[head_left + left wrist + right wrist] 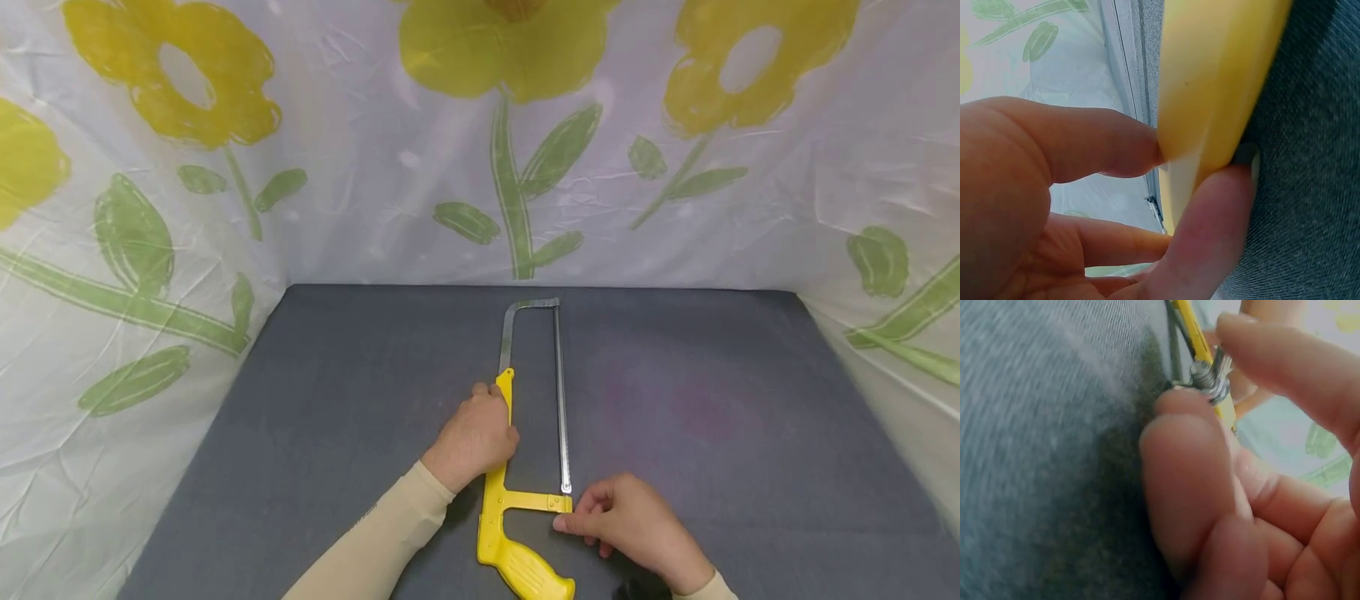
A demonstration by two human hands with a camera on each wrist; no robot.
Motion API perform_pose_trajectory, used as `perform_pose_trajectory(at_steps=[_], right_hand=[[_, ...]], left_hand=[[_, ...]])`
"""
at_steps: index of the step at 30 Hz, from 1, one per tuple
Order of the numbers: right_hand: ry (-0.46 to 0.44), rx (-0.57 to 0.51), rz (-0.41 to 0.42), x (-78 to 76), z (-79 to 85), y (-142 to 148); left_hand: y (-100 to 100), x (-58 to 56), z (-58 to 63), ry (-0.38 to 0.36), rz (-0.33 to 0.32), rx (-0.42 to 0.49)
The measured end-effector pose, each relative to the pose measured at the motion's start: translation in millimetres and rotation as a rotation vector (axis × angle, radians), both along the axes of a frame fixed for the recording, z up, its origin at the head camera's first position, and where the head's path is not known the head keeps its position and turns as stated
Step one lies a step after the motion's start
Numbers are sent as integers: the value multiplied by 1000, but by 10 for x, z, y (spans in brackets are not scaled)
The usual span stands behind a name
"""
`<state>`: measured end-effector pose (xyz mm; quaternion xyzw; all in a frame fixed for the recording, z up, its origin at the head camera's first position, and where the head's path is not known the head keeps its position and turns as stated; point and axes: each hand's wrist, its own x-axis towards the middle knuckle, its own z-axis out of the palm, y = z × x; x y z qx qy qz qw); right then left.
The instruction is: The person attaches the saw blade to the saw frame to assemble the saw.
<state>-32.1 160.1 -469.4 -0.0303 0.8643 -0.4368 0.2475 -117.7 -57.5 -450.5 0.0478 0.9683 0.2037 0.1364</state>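
A hacksaw (491, 508) with a yellow frame and grip lies on the dark mat, its grip toward me. Its thin blade (561, 400) runs along the right side, and a grey metal bow (506, 333) bends over the far end. My left hand (476, 433) pinches the yellow frame between thumb and fingers, as the left wrist view shows close up. Down at the blade's near end, my right hand (637, 525) has its thumb and curled fingers around a metal wing nut (1219, 387) on a threaded stud.
The dark grey mat (337, 400) covers the work surface. White sheeting (352, 208) with yellow flowers rises behind it and at both sides. A black object (643, 588) shows partly at the bottom edge, beside my right wrist.
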Motion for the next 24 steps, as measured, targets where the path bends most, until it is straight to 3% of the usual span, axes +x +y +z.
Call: perform_pose_trajectory(at_steps=[10,18,24], right_hand=[[-67,-205,69,-28,-37,88],[-39,-180,55,-36,-32,74],[-16,-76,31,-9,-22,66]], left_hand=[[-15,-11,-1,9,-14,11],[-15,-23,9,10,-9,13],[-3,-13,-1,19,-16,6]])
